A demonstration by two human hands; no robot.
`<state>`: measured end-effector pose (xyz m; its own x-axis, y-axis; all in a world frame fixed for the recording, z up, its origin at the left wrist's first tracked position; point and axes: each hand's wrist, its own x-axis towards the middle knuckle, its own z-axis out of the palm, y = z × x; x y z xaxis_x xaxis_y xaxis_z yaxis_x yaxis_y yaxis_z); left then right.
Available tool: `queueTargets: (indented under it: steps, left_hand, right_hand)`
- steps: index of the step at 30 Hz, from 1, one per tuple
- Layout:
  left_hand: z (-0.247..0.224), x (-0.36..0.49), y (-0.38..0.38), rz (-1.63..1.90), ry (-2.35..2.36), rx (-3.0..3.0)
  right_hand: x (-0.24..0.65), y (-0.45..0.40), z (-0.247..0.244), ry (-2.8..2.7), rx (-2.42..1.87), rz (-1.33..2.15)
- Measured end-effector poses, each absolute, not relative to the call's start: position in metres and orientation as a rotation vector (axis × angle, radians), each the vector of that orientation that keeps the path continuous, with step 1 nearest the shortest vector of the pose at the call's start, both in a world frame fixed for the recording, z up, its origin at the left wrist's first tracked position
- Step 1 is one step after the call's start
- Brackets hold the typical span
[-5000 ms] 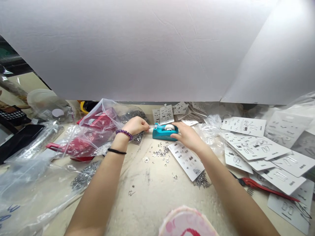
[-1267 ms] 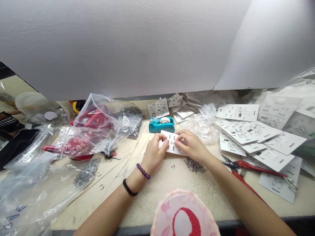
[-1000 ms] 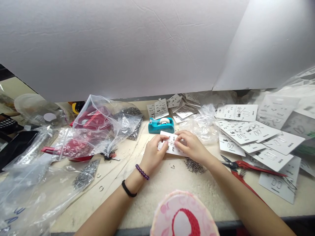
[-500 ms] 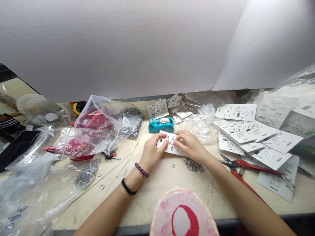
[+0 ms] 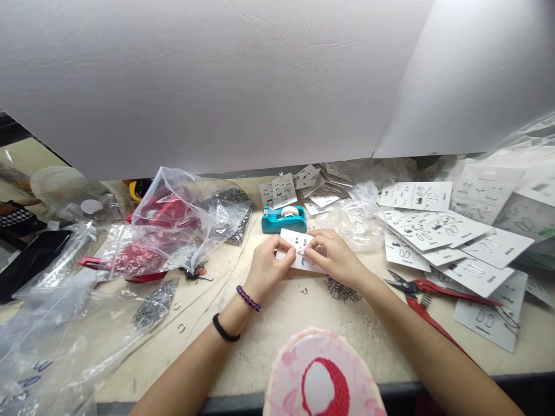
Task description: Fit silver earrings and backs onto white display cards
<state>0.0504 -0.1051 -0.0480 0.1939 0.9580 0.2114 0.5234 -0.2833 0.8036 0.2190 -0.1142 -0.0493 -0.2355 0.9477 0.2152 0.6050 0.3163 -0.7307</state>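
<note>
A small white earring card (image 5: 295,237) with rows of tiny studs is held tilted over the table. My left hand (image 5: 269,261) grips its left side, thumb in front and fingers partly behind. Against the card's right part, my right hand (image 5: 339,258) has thumb and forefinger pinched together. Whatever lies between those fingertips is too small and hidden to make out. Under the right wrist sits a pile of small metal pins (image 5: 343,290). A few tiny metal pieces (image 5: 304,290) lie below the card. Just behind it stands a teal tape dispenser (image 5: 284,221).
Filled jewellery cards (image 5: 437,228) are heaped at right, beside red-handled pruning shears (image 5: 433,286). More cards (image 5: 284,189) lie at the back. Clear plastic bags (image 5: 173,242) cover the left side, near two metal rings (image 5: 181,328). A pink patterned rounded object (image 5: 323,375) is at the front edge.
Both hands stay at the card with nearly the same grip. The right fingertips have shifted very slightly left over the card's face.
</note>
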Motion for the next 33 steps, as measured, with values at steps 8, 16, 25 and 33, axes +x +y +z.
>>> queueTargets:
  steps: [8,16,25,33]
  left_hand:
    - [-0.043,0.051,-0.108,0.959,1.383,1.840]
    - [-0.047,0.051,-0.107,0.950,1.360,1.812]
    - [-0.049,0.053,-0.110,0.996,1.324,1.765]
    - [-0.054,0.053,-0.109,1.061,1.253,1.688]
  right_hand:
    - [0.217,-0.118,-0.042,-1.870,-1.365,0.743]
    - [0.215,-0.116,-0.044,-1.826,-1.365,0.752]
    - [0.211,-0.117,-0.042,-1.830,-1.446,0.701]
    - [0.213,-0.117,-0.043,-1.853,-1.470,0.645]
